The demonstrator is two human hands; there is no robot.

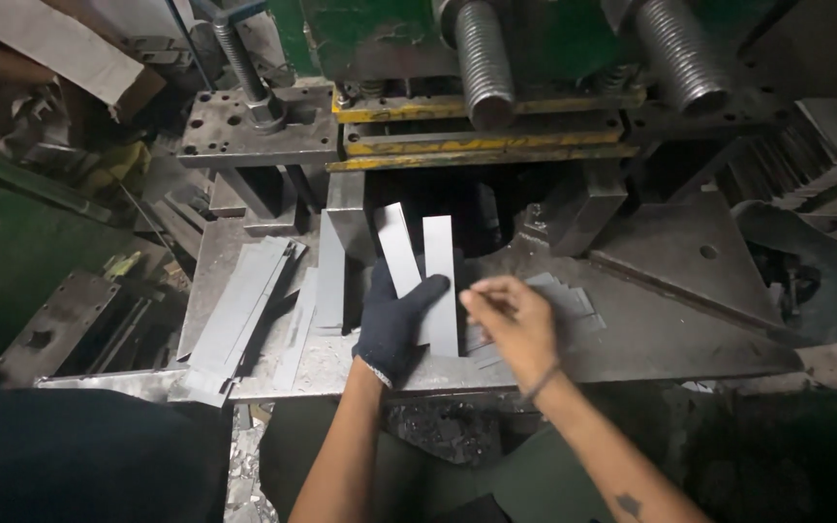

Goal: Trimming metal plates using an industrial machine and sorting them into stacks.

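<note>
Dim workshop, green press (389, 39), steel table (651, 339).

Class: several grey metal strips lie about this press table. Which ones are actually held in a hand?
The two strips fanned upward in the gloved left hand. The stack of strips at the table's left lies flat and untouched; the bare right hand holds none.

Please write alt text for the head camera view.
A gloved left hand holds two flat grey metal strips fanned apart over a steel press table, while the bare right hand reaches toward them. More strips lie stacked at left.
</note>
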